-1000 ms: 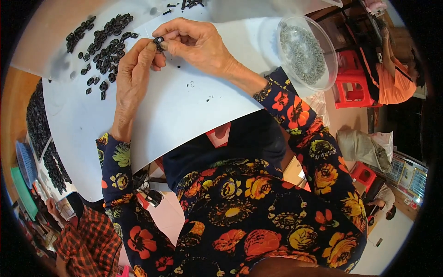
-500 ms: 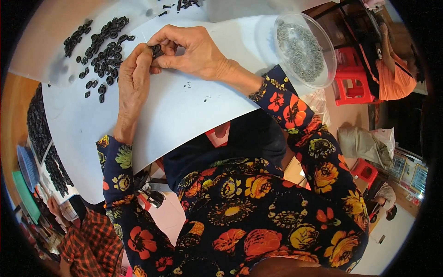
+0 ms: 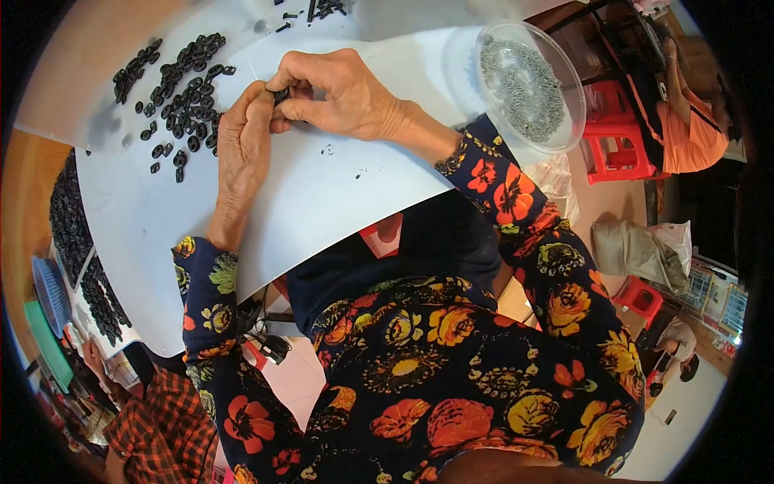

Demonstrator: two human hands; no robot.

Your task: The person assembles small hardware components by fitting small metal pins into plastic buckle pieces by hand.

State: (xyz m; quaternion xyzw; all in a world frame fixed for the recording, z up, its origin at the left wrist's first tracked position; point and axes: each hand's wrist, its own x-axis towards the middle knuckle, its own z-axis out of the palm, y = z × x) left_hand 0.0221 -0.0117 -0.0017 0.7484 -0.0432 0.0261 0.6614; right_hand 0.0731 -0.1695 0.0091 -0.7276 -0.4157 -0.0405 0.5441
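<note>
Over the white tabletop [image 3: 290, 194] my two hands meet, fingertips together. Between them is a small black part [image 3: 280, 96], mostly covered by fingers. My left hand [image 3: 246, 137] pinches it from the left, thumb and fingers pressed together. My right hand [image 3: 347, 93] is curled, its thumb and forefinger closed on the same part. Left of my hands lie many loose black oval parts [image 3: 189, 113] in a scattered heap. A round clear tub [image 3: 580, 121] at the right holds a mass of tiny silvery metal pieces [image 3: 524, 89], too small to name.
Black screw-like pieces [image 3: 326, 8] lie at the far edge of view. More black parts [image 3: 71, 210] are heaped at the far left, near a blue basket [image 3: 51, 292]. A person in a checked shirt [image 3: 165, 423] sits lower left. Red stools [image 3: 617, 149] stand at the right.
Both hands have shifted slightly; the left has moved a little right. The black part shows less now, with fingers closed further over it.
</note>
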